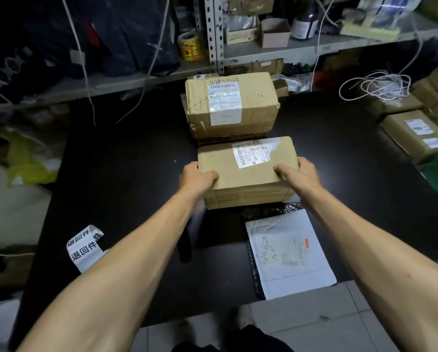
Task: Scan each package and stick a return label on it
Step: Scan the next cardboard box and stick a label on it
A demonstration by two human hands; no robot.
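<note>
On the black tabletop (136, 158), bare room lies to your left of the boxes, while its near edge carries a white mailer (289, 255) and a strip of return labels (86, 246) (partly under your forearm). Your left hand (196, 177) and right hand (299, 172) grip the near corners of the small cardboard box (246, 168), just before a larger box (232, 104).

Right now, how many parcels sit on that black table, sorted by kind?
Cardboard boxes: 2, the near box gripped by the left hand and right hand, and the far box.
White poly mailers: 1.
Total: 3 on the black table.
</note>
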